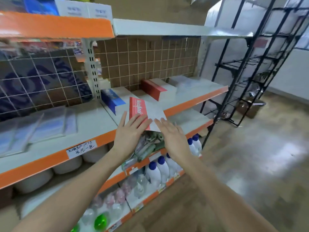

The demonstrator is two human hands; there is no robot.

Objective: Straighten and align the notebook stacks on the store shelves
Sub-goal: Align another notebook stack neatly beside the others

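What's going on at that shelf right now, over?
Both hands, left and right, flat on red notebook stack. Stack askew, overhanging shelf edge. Nothing blocking.

"Notebook" in white script along the red spine band of the notebook stack [139, 110] at the near edge of the middle shelf. Handwritten black marks on a white price label [81, 148] stuck to the orange shelf lip, near left: possibly a "3" followed by characters (too smeared to read). Large blue lettering on a cardboard box [40, 81] behind the wire grid, far left, blurred beyond reading. Blue print on white boxes [83, 10] on the top shelf, likewise illegible.
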